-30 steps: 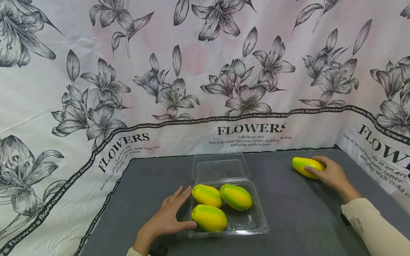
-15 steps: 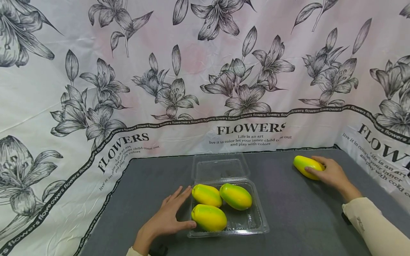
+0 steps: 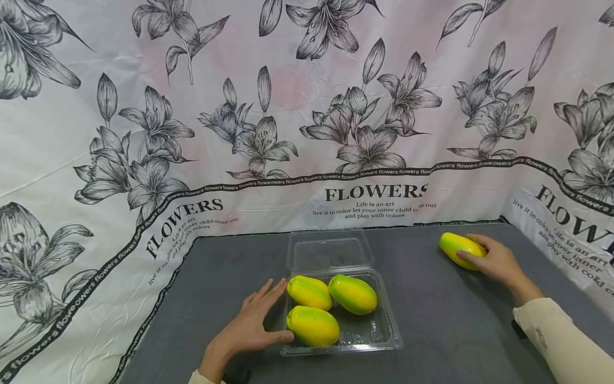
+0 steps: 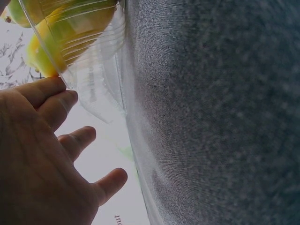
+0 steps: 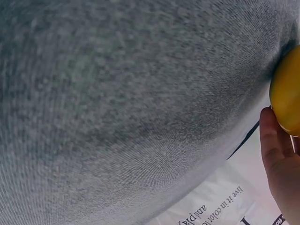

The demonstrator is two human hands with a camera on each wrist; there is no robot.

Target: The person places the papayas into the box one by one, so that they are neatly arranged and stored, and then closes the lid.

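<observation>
In the head view, my right hand [image 3: 501, 265] grips a yellow-green papaya [image 3: 454, 248] at the far right of the table, thumb on its near side. The right wrist view catches only part of that papaya [image 5: 287, 93], with fingers against it. Three more papayas, one at the back left [image 3: 309, 293], one at the back right [image 3: 353, 295] and one in front [image 3: 313, 326], lie in a clear plastic clamshell box [image 3: 394, 341]. Its lid [image 3: 331, 255] is folded back. My left hand [image 3: 251, 324] is spread at the box's left side, its fingertips at the plastic wall in the left wrist view.
A dark grey cloth covers the table [image 3: 422, 320]. Behind and at both sides hangs a white curtain [image 3: 268, 213] printed with lilies and "FLOWERS" lettering, meeting the table's back edge.
The papaya in my right hand has shifted very slightly right and turned a little between one second and half a second ago. The left hand and the box stay in place.
</observation>
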